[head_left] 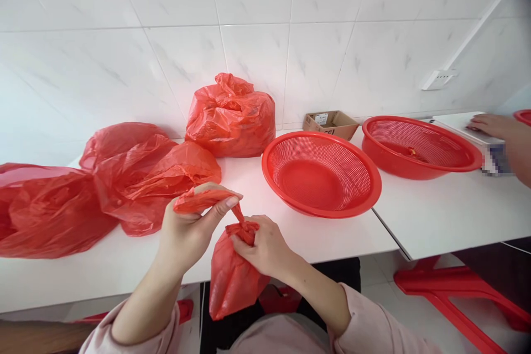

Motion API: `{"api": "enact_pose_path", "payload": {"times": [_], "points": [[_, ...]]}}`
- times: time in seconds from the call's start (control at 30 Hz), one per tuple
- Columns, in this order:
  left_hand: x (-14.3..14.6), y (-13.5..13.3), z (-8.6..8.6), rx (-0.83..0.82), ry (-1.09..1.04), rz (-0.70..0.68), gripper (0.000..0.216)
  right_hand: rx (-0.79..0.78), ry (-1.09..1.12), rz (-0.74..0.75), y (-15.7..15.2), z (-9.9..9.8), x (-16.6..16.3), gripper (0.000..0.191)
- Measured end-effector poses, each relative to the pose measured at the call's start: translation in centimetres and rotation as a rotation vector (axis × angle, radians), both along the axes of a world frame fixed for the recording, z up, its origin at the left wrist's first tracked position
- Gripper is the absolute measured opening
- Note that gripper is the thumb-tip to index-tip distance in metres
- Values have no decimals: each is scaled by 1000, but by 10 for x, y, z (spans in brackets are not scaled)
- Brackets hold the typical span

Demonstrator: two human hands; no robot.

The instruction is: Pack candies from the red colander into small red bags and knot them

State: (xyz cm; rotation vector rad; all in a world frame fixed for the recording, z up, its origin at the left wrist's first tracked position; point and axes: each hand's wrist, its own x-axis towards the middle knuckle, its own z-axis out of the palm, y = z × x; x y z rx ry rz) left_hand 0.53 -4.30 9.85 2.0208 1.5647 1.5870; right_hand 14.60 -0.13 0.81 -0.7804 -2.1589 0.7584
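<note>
A small red plastic bag (234, 282) hangs over the table's front edge, its lower part bulging and its neck twisted tight. My left hand (186, 227) pinches the drawn-out end of the bag between thumb and fingers, up and to the left of the neck. Closed around the neck, just below the twist, is my right hand (263, 246). What the bag contains is hidden by the plastic. The nearest things are a crumpled red bag (153, 177) behind my left hand and a red mesh basket (319, 177), with nothing in it, beyond my right hand.
A full red bag (230, 116) stands against the tiled wall, with another red bag (50, 210) at far left. A cardboard box (332, 124) sits behind the baskets. A second basket (421, 149) holds a small item. Another person's hand (489, 124) rests at right near a red stool (460, 287).
</note>
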Motion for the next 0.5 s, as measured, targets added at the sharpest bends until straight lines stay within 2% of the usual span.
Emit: {"api": "enact_pose_path", "payload": {"times": [0.3, 0.5], "points": [[2, 4, -2, -41, -21, -9, 12, 76, -33, -70, 6, -7, -3, 31], [1, 6, -5, -66, -33, -12, 10, 60, -38, -88, 9, -15, -6, 28]]}}
